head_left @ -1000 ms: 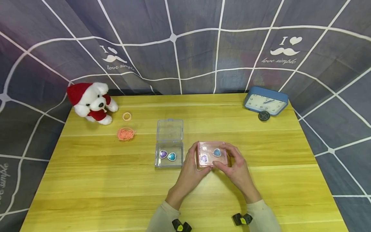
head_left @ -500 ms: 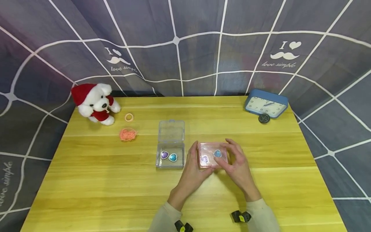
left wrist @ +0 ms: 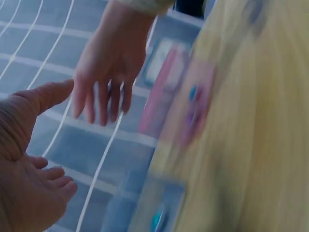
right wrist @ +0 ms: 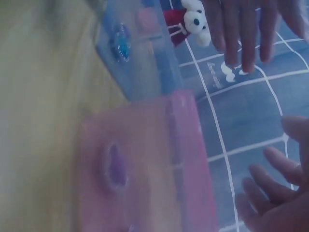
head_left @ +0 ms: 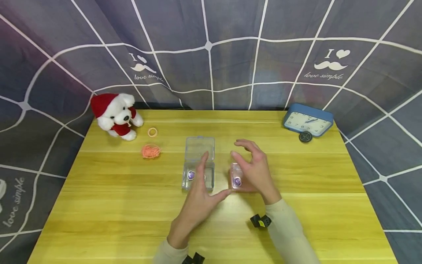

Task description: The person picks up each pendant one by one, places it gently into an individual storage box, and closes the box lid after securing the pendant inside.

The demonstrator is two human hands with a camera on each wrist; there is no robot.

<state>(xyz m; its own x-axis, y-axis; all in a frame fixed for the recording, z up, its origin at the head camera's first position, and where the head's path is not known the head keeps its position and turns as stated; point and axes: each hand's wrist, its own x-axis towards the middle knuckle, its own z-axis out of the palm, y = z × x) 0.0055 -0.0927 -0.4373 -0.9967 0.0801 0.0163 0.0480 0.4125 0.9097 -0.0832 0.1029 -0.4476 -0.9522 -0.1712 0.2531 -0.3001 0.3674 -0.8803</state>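
My right hand (head_left: 258, 170) hovers over the pink plastic box (head_left: 247, 188), thumb and fingers spread and gripping nothing. A purple heart-shaped jewel (head_left: 237, 182) shows in that box; its blue one (left wrist: 194, 93) appears in the left wrist view, hidden from the head camera. A pink panel (right wrist: 195, 159) runs along the box's far side in the blurred right wrist view. My left hand (head_left: 197, 201) is held over the clear box (head_left: 184, 181), fingers extended and empty. That box's lid (head_left: 194, 148) lies back. Inside are a purple jewel (head_left: 191, 175) and a blue jewel (right wrist: 121, 46), mostly behind my left hand.
Toward the left stand a white plush dog (head_left: 117, 115) in red, a pale ring (head_left: 152, 132) and a coral tangle of bands (head_left: 151, 151). A blue clock (head_left: 308, 120) with a round black disc (head_left: 305, 137) is at the back right. A gridded curtain (head_left: 230, 73) hangs behind.
Both hands have let go of the pink box. My left hand has moved left across the clear box, and my right has risen up and left. The purple jewel in the pink box looks more vivid.
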